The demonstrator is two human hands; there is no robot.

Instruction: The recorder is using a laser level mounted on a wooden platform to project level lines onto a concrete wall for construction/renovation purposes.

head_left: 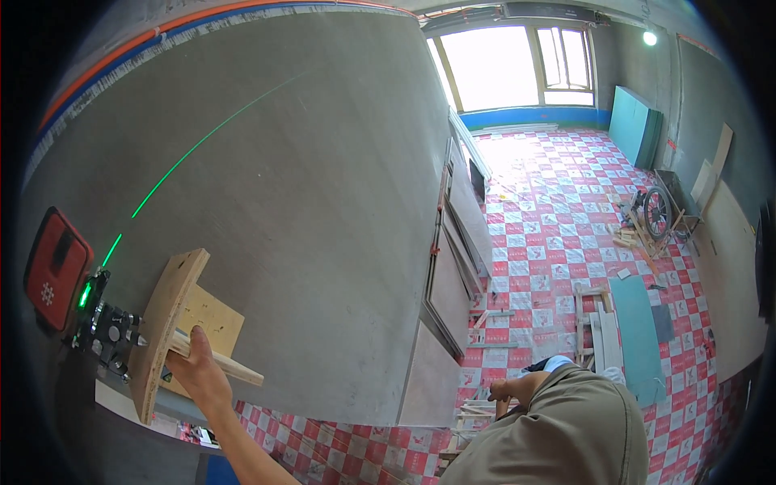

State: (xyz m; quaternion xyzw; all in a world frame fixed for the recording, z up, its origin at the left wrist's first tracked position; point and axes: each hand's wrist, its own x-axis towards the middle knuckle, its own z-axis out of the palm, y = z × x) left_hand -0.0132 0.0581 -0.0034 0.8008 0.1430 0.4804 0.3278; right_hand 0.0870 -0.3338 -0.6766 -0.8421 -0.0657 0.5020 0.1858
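My left hand (196, 369) grips a thin wooden strip (234, 370) that sticks out of a plywood bracket (165, 330) held against the grey wall (323, 210). A red laser level (55, 271) with a glowing green light sits on a black mount (109, 327) on the bracket's left side. Its green laser line (212, 132) runs up across the wall. My right hand (508, 390) is low by my khaki-clad thigh (566, 436), fingers curled. Whether it holds anything is not clear.
Far below lies a floor under red-and-white checkered sheeting (558, 210), strewn with wood offcuts (594, 319) and a teal board (638, 331). Panels (453, 283) lean along the wall's foot. A bright window (517, 65), a teal panel stack (634, 125) and a wheeled tool (655, 212) stand at the far end.
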